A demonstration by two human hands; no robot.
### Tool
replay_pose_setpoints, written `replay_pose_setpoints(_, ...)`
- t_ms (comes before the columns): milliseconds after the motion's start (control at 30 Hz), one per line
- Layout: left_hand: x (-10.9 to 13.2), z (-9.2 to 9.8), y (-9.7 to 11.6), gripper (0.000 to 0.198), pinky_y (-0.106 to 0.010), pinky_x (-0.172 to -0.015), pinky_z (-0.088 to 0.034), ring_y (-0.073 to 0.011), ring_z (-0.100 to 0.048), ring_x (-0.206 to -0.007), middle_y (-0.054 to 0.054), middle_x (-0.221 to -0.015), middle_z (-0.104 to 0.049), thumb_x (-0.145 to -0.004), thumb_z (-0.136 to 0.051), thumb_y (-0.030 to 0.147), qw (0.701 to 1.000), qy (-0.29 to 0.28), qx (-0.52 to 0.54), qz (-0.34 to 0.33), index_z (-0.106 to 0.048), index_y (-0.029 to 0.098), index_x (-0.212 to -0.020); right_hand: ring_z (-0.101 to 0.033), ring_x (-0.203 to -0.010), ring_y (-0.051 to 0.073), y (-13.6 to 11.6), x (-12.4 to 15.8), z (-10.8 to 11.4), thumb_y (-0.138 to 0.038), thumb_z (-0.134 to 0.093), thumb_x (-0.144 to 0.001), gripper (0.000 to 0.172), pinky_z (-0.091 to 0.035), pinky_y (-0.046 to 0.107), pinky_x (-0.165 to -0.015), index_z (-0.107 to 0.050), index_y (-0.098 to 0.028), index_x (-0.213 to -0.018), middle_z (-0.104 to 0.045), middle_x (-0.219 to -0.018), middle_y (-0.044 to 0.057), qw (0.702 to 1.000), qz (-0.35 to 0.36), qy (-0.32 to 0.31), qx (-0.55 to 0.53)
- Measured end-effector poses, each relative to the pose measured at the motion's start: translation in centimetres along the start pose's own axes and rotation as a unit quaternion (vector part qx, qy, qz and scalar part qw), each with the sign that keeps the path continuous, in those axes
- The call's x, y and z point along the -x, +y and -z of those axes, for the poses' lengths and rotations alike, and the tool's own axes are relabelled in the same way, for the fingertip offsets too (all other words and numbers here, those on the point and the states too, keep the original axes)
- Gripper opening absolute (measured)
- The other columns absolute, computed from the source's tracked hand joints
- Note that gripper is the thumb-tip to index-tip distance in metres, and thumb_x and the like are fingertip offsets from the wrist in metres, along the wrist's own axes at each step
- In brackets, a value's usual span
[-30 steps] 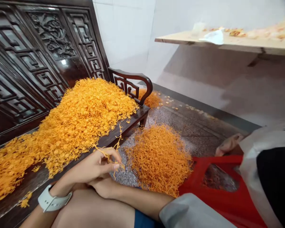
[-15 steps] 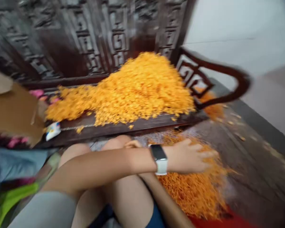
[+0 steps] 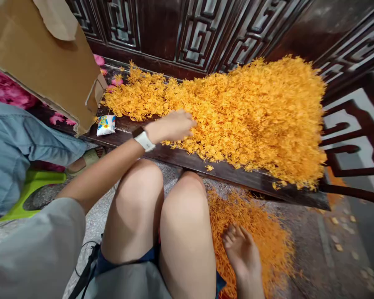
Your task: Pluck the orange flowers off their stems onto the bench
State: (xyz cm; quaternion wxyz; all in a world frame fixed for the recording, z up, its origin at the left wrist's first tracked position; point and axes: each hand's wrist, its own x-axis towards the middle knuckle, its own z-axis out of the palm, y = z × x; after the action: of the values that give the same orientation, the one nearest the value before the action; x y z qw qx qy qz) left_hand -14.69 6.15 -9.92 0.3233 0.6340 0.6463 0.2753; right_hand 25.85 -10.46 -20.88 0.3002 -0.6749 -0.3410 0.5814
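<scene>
My left hand (image 3: pixel 176 125), with a white-banded watch on the wrist, is at the front edge of a heap of yellow plastic flower pieces (image 3: pixel 252 112) on the dark wooden bench (image 3: pixel 187 160). Its fingers are blurred, so what they hold cannot be made out. Palm up and fingers loosely curled apart, my right hand (image 3: pixel 241 249) rests over a pile of orange stringy pieces (image 3: pixel 268 232) low on the right. Nothing shows in it.
A cardboard box (image 3: pixel 50 58) stands on the bench at the left, near pink flowers (image 3: pixel 6 89) and a small white packet (image 3: pixel 106 125). Another person's denim-clad leg (image 3: pixel 28 141) is beside a lime-green stool (image 3: pixel 46 182). An openwork armrest (image 3: pixel 355 124) bounds the right.
My left hand has moved from above the orange pile up and left to the yellow heap. My right hand now shows over the orange pile. The view has shifted left.
</scene>
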Motion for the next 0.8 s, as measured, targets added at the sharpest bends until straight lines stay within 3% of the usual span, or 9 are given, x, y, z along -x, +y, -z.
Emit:
replay_pose_setpoints(67,-0.2,1.9,-6.0,0.044,-0.06,-0.129,-0.021,-0.0426,-0.038,-0.154,-0.023,-0.157,-0.055,-0.098,-0.071,0.03,0.985,0.014,-0.171,-0.031,-0.07,0.011,-0.138,-0.046,-0.056,0.029,-2.2,-0.9,-4.6,-0.052,-0.062,-0.084,0.022,-0.034,0.051,-0.06,-0.063,-0.044,-0.064,-0.048,-0.067,0.006,0.999,0.042,0.001,-0.03)
replay_pose_setpoints(133,0.1,2.5,-11.3,0.065,-0.064,-0.129,-0.015,-0.0448,-0.025,-0.162,-0.024,-0.173,-0.033,-0.104,-0.058,0.048,0.971,0.031,-0.235,-0.015,-0.053,0.013,-0.158,-0.041,-0.056,0.023,-5.9,-2.4,-9.1,-0.045,-0.069,-0.083,0.014,-0.03,0.043,-0.058,-0.063,-0.039,-0.072,-0.046,-0.068,0.001,0.986,0.156,0.051,-0.04)
replay_pose_setpoints(200,0.7,2.1,-15.3,0.074,-0.064,-0.13,-0.009,-0.0428,-0.016,-0.165,-0.021,-0.179,-0.021,-0.108,-0.041,0.06,0.966,0.049,-0.253,-0.001,-0.04,0.016,-0.168,-0.044,-0.059,0.021,-10.3,-4.5,-13.7,-0.044,-0.069,-0.088,0.013,-0.034,0.04,-0.061,-0.065,-0.034,-0.082,-0.055,-0.073,0.0,0.96,0.279,0.009,0.03)
replay_pose_setpoints(300,0.9,1.0,-17.9,0.079,-0.062,-0.131,-0.003,-0.0392,-0.012,-0.167,-0.017,-0.182,-0.015,-0.108,-0.025,0.065,0.968,0.074,-0.242,0.004,-0.037,0.019,-0.17,-0.049,-0.064,0.018,-16.7,-8.5,-20.9,-0.06,-0.058,-0.098,0.044,-0.04,0.035,-0.066,-0.057,-0.024,-0.072,-0.054,-0.068,0.001,0.875,0.39,-0.065,0.28)
replay_pose_setpoints(367,0.8,0.6,-18.0,0.08,-0.061,-0.132,-0.003,-0.0384,-0.013,-0.167,-0.016,-0.181,-0.017,-0.107,-0.024,0.067,0.97,0.087,-0.227,0.005,-0.04,0.019,-0.169,-0.056,-0.072,0.021,-19.9,-11.3,-25.3,-0.064,-0.055,-0.1,0.051,-0.045,0.036,-0.075,-0.059,-0.021,-0.073,-0.06,-0.071,0.006,0.807,0.388,-0.015,0.445)
replay_pose_setpoints(433,0.7,0.6,-17.7,0.079,-0.061,-0.132,-0.004,-0.0378,-0.016,-0.167,-0.016,-0.181,-0.021,-0.106,-0.027,0.067,0.972,0.101,-0.21,0.01,-0.042,0.019,-0.168,-0.064,-0.086,0.027,-22.2,-13.6,-28.5,-0.055,-0.058,-0.101,0.043,-0.048,0.039,-0.082,-0.069,-0.016,-0.087,-0.07,-0.087,0.015,0.759,0.358,0.013,0.544)
replay_pose_setpoints(567,0.7,0.5,-17.6,0.074,-0.06,-0.132,-0.006,-0.0359,-0.018,-0.166,-0.015,-0.18,-0.024,-0.106,-0.031,0.062,0.975,0.126,-0.181,0.005,-0.045,0.019,-0.166,-0.069,-0.105,0.032,-25.3,-15.1,-30.2,-0.031,-0.052,-0.102,0.032,-0.048,0.04,-0.09,-0.075,-0.01,-0.109,-0.074,-0.113,0.026,0.706,0.356,0.039,0.61)
replay_pose_setpoints(700,0.7,0.3,-18.4,0.07,-0.059,-0.132,-0.007,-0.035,-0.02,-0.166,-0.017,-0.179,-0.025,-0.107,-0.036,0.055,0.974,0.138,-0.178,-0.008,-0.045,0.017,-0.165,-0.069,-0.107,0.029,-28.9,-13.3,-28.2,-0.032,-0.039,-0.105,0.048,-0.043,0.04,-0.09,-0.075,-0.002,-0.113,-0.074,-0.115,0.028,0.696,0.4,0.112,0.586)
replay_pose_setpoints(800,0.6,0.2,-18.9,0.066,-0.057,-0.131,-0.008,-0.0348,-0.022,-0.164,-0.017,-0.178,-0.028,-0.108,-0.039,0.052,0.972,0.143,-0.186,-0.012,-0.046,0.017,-0.163,-0.067,-0.1,0.026,-31.9,-12.0,-26.4,-0.032,-0.04,-0.105,0.046,-0.041,0.04,-0.087,-0.076,-0.005,-0.111,-0.075,-0.114,0.026,0.69,0.424,0.163,0.564)
